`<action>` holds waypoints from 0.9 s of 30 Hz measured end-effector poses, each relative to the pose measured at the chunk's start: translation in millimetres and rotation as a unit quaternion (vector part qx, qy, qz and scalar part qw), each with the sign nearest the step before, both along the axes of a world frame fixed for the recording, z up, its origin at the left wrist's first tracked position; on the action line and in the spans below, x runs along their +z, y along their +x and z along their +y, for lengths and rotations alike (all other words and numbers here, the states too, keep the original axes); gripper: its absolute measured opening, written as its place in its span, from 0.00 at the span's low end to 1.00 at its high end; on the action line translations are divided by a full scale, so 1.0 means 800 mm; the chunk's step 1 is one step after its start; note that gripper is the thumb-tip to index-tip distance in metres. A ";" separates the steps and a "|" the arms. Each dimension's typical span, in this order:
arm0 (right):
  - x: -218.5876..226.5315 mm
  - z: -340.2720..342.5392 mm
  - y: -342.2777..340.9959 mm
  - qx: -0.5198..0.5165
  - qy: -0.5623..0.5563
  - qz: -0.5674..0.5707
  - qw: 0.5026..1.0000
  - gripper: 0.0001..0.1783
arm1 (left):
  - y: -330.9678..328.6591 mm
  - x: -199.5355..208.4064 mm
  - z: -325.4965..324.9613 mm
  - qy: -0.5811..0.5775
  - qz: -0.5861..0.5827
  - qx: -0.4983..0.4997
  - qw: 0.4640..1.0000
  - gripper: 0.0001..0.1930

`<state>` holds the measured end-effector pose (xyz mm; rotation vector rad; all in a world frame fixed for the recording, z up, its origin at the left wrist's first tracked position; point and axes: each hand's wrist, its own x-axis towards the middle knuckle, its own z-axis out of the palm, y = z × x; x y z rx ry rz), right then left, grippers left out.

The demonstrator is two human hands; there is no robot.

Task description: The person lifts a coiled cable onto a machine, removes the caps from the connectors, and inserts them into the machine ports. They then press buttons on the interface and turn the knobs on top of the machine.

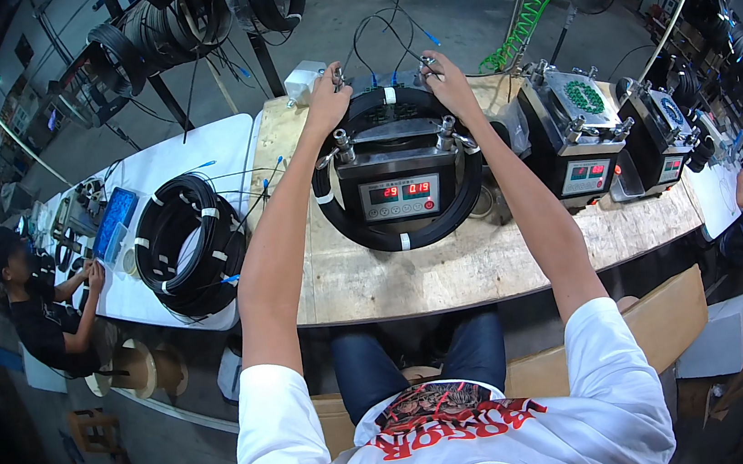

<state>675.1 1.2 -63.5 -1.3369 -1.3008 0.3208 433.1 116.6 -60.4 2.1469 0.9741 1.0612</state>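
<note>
Left-hand fingers [331, 97] and right-hand fingers [449, 84] close around metal posts [338, 76] near the wooden counter's [378, 288] far edge; bare wood opens toward the wearer. Between and nearer than them, a thick black cable coil [440, 231] with white bands [406, 242] encircles a red-digit display machine [402, 198].

Left hand [331, 104] is at a metal fitting [338, 74] on the far side of a machine [402, 210]; right hand [449, 86] is at a matching fitting [429, 63]. Finger closure is too small to confirm. Nearer the body than both hands, a white-banded black cable coil [435, 230] rings the machine's display. A white block [304, 84] sits just left of the left hand. Two similar machines [587, 174] stand right of the right hand.
</note>
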 end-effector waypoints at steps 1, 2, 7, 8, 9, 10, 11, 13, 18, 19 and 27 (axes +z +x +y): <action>0.000 0.000 0.000 -0.001 0.006 -0.003 1.000 0.26 | 0.000 0.000 0.000 0.004 -0.010 0.000 1.000 0.31; 0.000 -0.001 0.000 -0.001 0.007 -0.002 1.000 0.26 | 0.000 0.001 0.000 0.004 -0.009 0.000 1.000 0.31; 0.004 -0.004 -0.008 -0.011 -0.036 0.004 0.999 0.27 | -0.005 0.001 -0.001 0.004 -0.012 0.009 1.000 0.32; 0.004 -0.004 -0.007 -0.011 -0.036 0.005 0.999 0.27 | -0.006 0.003 -0.004 0.004 -0.011 0.009 1.000 0.32; 0.003 -0.003 -0.006 -0.005 -0.028 0.001 1.000 0.27 | -0.007 0.006 -0.007 -0.001 -0.009 0.013 1.000 0.32; 0.001 -0.001 -0.002 0.000 -0.019 -0.004 1.000 0.28 | -0.006 0.012 -0.012 -0.006 -0.008 0.016 1.000 0.33; -0.002 0.000 0.003 -0.003 -0.019 -0.003 1.000 0.28 | -0.004 0.017 -0.018 -0.006 -0.008 0.013 1.000 0.33; -0.004 0.002 0.007 -0.014 -0.010 -0.034 0.999 0.28 | -0.002 0.025 -0.027 -0.027 -0.022 0.006 0.999 0.33; 0.003 -0.003 -0.006 0.000 -0.007 -0.016 1.000 0.28 | -0.011 0.025 -0.028 -0.019 -0.003 0.025 0.999 0.33; 0.003 -0.008 -0.006 -0.001 -0.016 0.001 1.000 0.28 | -0.009 0.024 -0.032 -0.010 0.000 0.025 1.000 0.33; 0.009 -0.009 -0.011 0.001 -0.004 -0.024 1.000 0.31 | -0.011 0.027 -0.030 -0.017 -0.020 0.019 0.999 0.35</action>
